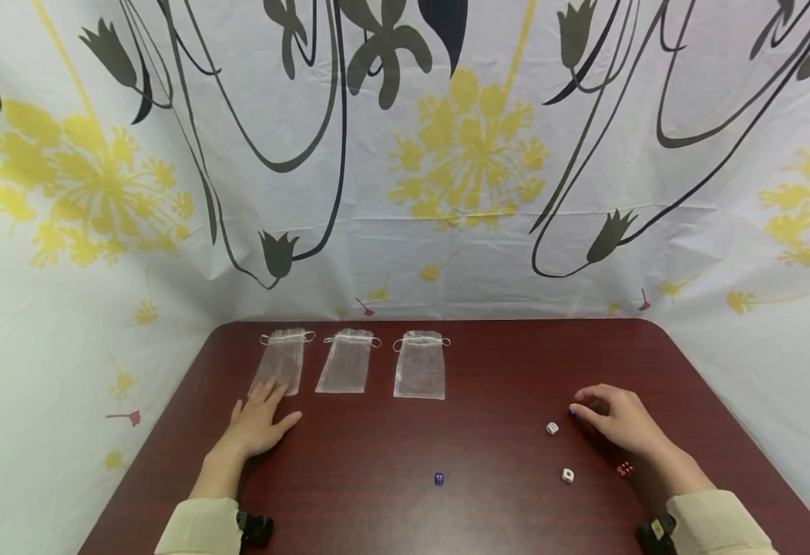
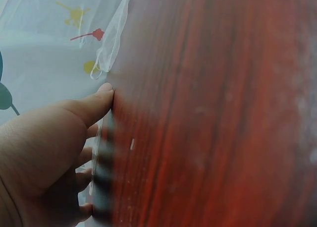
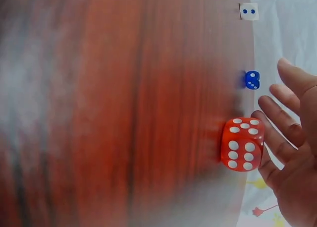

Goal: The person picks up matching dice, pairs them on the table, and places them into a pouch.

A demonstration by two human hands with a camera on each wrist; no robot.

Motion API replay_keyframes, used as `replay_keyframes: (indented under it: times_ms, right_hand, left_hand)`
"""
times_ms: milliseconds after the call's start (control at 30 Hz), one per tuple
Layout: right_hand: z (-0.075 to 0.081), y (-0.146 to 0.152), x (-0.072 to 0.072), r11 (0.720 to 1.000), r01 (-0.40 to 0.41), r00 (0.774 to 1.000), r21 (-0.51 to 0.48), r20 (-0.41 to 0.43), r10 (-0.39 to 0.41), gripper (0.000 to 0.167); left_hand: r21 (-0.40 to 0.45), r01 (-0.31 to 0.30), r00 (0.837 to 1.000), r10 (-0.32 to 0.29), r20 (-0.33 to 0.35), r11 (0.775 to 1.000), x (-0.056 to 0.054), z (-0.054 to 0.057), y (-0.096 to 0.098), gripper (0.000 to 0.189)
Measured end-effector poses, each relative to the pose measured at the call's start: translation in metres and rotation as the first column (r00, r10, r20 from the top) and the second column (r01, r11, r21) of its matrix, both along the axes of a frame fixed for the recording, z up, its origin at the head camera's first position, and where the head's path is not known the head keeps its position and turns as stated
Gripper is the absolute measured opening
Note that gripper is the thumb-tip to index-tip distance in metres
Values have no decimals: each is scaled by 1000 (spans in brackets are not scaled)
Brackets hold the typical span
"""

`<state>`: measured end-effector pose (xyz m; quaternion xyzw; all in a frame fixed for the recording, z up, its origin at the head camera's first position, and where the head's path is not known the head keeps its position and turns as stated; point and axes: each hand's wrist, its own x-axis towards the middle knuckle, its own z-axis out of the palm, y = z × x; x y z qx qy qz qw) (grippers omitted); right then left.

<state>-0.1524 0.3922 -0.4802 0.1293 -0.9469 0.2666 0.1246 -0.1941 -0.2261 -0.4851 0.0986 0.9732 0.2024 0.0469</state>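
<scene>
In the head view, a dark red table (image 1: 349,501) carries everything. Along the table's far edge, left of its centre, lie three drawstring mesh bags: the left bag (image 1: 284,356), the middle bag (image 1: 346,362) and the right bag (image 1: 421,366). The left hand (image 1: 259,424) rests toward the table's left edge, fingers spread, fingertips on the near end of the left bag. At the table's right side, the right hand (image 1: 616,416) is bent around a blue die (image 1: 572,412), which shows only partly by the thumb tip. On the table's right half also lie a white die (image 1: 552,428), a second white die (image 1: 568,475) and a red die (image 1: 624,469) (beside the forearm); another blue die (image 1: 439,479) lies near the table's middle.

In the left wrist view, the left thumb stands apart from the fingers, its tip at the table surface; a bag's looped white cord shows farther along the table.

In the right wrist view, the thumb and fingers stand apart, with the blue die on the table just beside them (whether any fingertip touches it, I cannot tell). The red die sits on the table, nearer the camera, and a white die with two blue pips facing out lies beyond.
</scene>
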Motion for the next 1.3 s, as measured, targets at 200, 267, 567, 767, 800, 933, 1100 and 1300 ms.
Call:
replay_keyframes:
  times_ms: [200, 267, 567, 767, 800, 933, 1100, 1300]
  right_hand:
    - [-7, 1, 0, 1000, -9, 1000, -3, -6, 9, 12]
    - [-9, 1, 1, 1000, -9, 1000, -10, -8, 9, 12]
    - [-15, 2, 0, 998, -63, 994, -4, -85, 62, 17]
    - [-15, 2, -1, 997, -77, 991, 13, -110, 78, 17]
    - [-15, 2, -1, 997, -76, 991, 14, -109, 77, 17]
    - [-15, 1, -1, 998, -62, 991, 12, -120, 63, 16]
    - [-9, -2, 0, 999, -34, 990, 3, -136, 34, 16]
    - [8, -14, 4, 1000, -27, 991, 11, -128, 29, 17]
  left_hand:
    - [-3, -3, 1000, 3, 0, 1000, 1, 0, 0, 71]
    - [-6, -3, 1000, 3, 1, 1000, 1, -1, 0, 70]
    - [-8, -4, 1000, 4, 1, 1000, 2, -2, 0, 71]
    - [-8, -6, 1000, 6, 1, 1000, 2, -2, 0, 70]
    - [-7, -6, 1000, 6, 1, 1000, 2, -2, 0, 70]
    - [-5, -4, 1000, 4, 1, 1000, 2, -1, 0, 70]
    - [-4, -4, 1000, 4, 0, 1000, 2, 0, 1, 71]
    - [-6, -5, 1000, 5, -2, 1000, 1, -1, 0, 71]
